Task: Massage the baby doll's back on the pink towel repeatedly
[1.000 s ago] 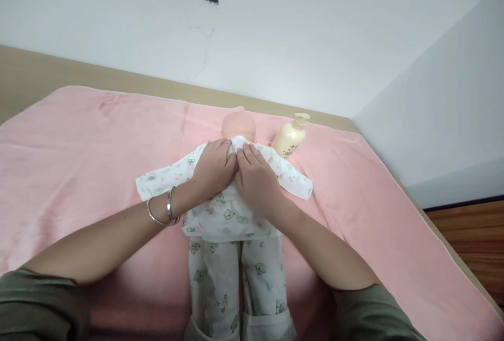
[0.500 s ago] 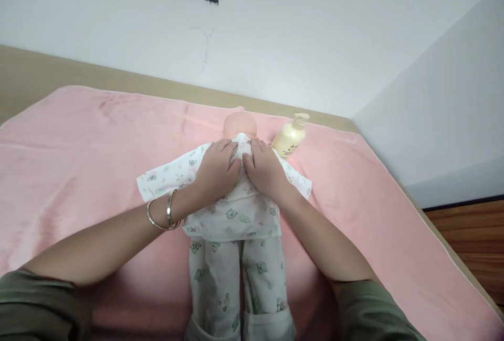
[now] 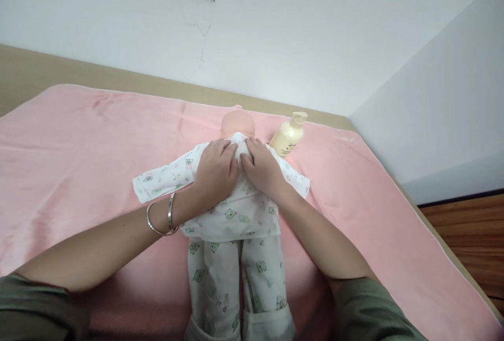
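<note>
A baby doll (image 3: 238, 123) lies stretched out in the middle, its smooth bald head at the far end and its face out of sight. It wears a white printed top (image 3: 236, 220) with sleeves spread sideways and matching trousers (image 3: 218, 283) with turned-up cuffs. My left hand (image 3: 217, 170) rests flat on the left upper part of the top, a silver bangle (image 3: 170, 215) round the wrist. On the right upper part lies my right hand (image 3: 263, 168), fingers extended toward the doll's head. Both thumbs point inward, with a narrow strip of cloth between them.
Just right of the doll's head stands a slightly tilted pale yellow pump bottle (image 3: 289, 134). A pink blanket (image 3: 90, 136) covers the surface under the doll. White walls (image 3: 275, 42) rise behind and to the right, with a wooden panel (image 3: 468, 241) low at right.
The whole view has shifted slightly, so things sit a little further left and up. Both hands stay on the doll's top, with barely any movement against it.
</note>
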Demonstrator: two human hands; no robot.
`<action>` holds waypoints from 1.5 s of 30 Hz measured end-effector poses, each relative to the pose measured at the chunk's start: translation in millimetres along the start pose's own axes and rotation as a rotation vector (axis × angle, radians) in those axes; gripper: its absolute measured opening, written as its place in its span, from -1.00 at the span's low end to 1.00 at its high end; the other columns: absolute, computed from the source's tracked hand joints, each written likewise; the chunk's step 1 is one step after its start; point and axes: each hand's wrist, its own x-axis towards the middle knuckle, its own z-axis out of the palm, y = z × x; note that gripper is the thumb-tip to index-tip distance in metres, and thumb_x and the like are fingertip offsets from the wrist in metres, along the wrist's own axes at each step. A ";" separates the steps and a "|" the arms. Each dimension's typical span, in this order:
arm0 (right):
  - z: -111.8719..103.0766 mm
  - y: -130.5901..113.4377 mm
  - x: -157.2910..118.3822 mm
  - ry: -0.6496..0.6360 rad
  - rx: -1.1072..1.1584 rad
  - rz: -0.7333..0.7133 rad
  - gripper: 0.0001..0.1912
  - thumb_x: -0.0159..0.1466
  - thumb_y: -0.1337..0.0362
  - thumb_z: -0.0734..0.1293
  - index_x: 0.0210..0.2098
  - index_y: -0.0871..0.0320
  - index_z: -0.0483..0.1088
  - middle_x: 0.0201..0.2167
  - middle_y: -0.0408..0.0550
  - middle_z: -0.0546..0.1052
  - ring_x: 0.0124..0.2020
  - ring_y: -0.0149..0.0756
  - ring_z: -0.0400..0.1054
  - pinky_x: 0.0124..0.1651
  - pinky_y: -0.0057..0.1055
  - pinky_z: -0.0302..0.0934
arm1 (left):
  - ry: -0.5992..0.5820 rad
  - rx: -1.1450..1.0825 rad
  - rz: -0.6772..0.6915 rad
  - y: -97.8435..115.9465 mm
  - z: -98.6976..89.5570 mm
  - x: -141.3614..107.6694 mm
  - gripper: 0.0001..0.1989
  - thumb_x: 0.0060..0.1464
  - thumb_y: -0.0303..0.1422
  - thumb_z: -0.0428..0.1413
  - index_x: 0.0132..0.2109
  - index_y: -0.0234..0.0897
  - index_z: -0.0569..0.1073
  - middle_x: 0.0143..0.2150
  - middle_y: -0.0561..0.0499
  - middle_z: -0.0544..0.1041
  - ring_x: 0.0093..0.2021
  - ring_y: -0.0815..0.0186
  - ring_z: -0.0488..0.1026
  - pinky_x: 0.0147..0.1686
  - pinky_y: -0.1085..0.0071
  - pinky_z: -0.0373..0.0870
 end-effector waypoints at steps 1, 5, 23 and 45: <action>-0.3 4.0 4.7 -0.012 -0.001 0.025 -0.52 0.40 0.24 0.10 0.19 0.33 0.35 0.24 0.20 0.42 0.35 -0.01 0.19 0.44 -0.04 0.06 | 0.003 -0.010 0.000 0.9 0.5 -1.2 -0.63 0.23 -0.39 -0.10 0.09 -0.38 0.43 0.10 -0.27 0.47 0.14 0.01 0.37 0.20 0.02 0.32; 0.9 7.7 8.4 -0.028 -0.052 0.045 -0.46 0.42 0.20 0.09 0.26 0.42 0.27 0.31 0.31 0.32 0.39 0.07 0.13 0.44 0.02 0.02 | -0.003 -0.049 -0.073 -2.0 2.4 2.0 -0.60 0.19 -0.38 -0.08 0.12 -0.38 0.42 0.12 -0.26 0.47 0.15 0.02 0.38 0.21 0.04 0.33; 2.4 12.0 12.2 -0.089 0.066 0.040 -0.33 0.39 0.17 0.13 0.39 0.44 0.08 0.44 0.30 0.10 0.49 0.07 -0.09 0.50 0.08 -0.15 | 0.027 -0.072 -0.058 -9.3 8.2 3.6 -0.56 0.25 -0.34 -0.14 0.10 -0.49 0.44 0.08 -0.32 0.48 0.10 -0.02 0.39 0.18 0.02 0.34; -8.9 14.4 10.7 -0.139 0.012 -0.036 -0.34 0.40 0.11 0.13 0.36 0.39 0.14 0.42 0.30 0.16 0.46 0.07 0.00 0.47 0.09 -0.05 | 0.047 -0.089 -0.142 -9.1 10.4 0.6 -0.52 0.22 -0.30 -0.09 0.18 -0.46 0.40 0.25 -0.37 0.37 0.24 -0.08 0.31 0.24 -0.07 0.28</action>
